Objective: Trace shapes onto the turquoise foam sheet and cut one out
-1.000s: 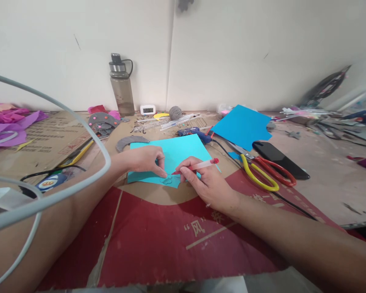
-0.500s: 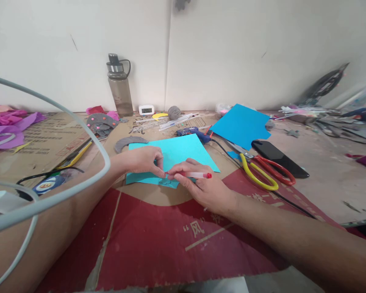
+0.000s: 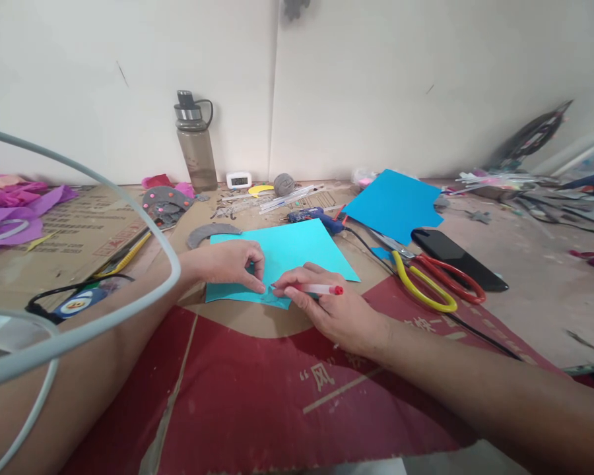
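A light turquoise sheet (image 3: 307, 244) lies on the cardboard (image 3: 257, 322) in front of me. My right hand (image 3: 321, 300) is closed around a red-capped pen (image 3: 321, 289), its tip end low over the sheet's near edge. My left hand (image 3: 242, 265) rests on the sheet's left part, thumb and forefinger apart, the thumb near the pen's tip. Whether something small lies under its fingertips is hidden. Faint marks show on the sheet just below the fingers. A grey felt crescent (image 3: 210, 232) touches the sheet's upper left corner.
Scissors (image 3: 426, 290), a black phone (image 3: 458, 259) and a blue sheet (image 3: 396, 204) are on the right. Behind are a glue gun (image 3: 314, 216), bottle (image 3: 197, 148) and small clock (image 3: 239, 180). A pale cable (image 3: 171, 264) loops across the left foreground.
The pen and my right hand have shifted slightly, and the pen lies a little flatter. My left hand stays on the sheet. The whole view has moved a little.
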`<state>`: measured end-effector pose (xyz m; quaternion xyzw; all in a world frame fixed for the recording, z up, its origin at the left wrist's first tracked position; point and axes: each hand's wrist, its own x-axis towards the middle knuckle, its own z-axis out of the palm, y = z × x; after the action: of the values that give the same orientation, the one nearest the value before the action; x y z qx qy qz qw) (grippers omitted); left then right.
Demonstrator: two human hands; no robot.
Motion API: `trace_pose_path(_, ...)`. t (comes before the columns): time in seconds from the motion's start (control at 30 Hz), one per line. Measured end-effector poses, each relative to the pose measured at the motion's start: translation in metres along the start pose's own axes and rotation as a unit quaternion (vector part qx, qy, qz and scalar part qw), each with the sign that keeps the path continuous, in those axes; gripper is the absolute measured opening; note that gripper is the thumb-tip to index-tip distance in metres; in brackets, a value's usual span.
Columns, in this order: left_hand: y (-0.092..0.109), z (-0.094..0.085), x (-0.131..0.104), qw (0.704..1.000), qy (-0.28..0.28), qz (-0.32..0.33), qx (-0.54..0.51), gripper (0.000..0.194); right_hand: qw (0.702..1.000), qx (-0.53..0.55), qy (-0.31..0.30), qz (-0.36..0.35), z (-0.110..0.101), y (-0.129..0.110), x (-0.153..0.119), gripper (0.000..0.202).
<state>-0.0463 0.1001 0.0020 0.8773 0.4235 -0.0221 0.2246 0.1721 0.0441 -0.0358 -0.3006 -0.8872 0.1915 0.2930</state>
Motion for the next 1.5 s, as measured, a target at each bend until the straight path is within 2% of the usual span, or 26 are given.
trace_pose_path(0.33,0.0015,0.0003,-0.0007,1.0,0.008,-0.009,0.011,0.025,0.995,0.053,0.072,0.031,-0.0014,0.0046,-0.0028,0.023)
trace_pose_path(0.57,0.0038,-0.001,-0.0021,1.0,0.004,-0.02,0.021,0.023,0.999,0.03,0.042,0.0,-0.0006,0.0017,-0.0004,0.024)
trace_pose_path(0.8,0.0025,-0.0006,-0.0011,1.0,0.0,-0.008,0.011,0.023,1.0,0.023,0.008,0.013,-0.0001,0.0012,0.0012,0.023)
trace_pose_path(1.03,-0.0008,-0.0001,-0.0012,1.0,0.001,0.01,0.012,0.025,1.0,0.016,0.008,0.012,0.0009,0.0028,0.0003,0.025)
trace_pose_path(1.37,0.0023,0.0039,0.0018,1.0,0.009,-0.019,0.011,0.029,1.0,0.009,0.007,0.019,0.0012,0.0024,0.0001,0.023)
trace_pose_path(1.5,0.0031,0.0042,0.0036,0.999,0.006,-0.028,0.015,0.028,1.0,0.022,0.022,0.001,0.0006,0.0025,-0.0005,0.023)
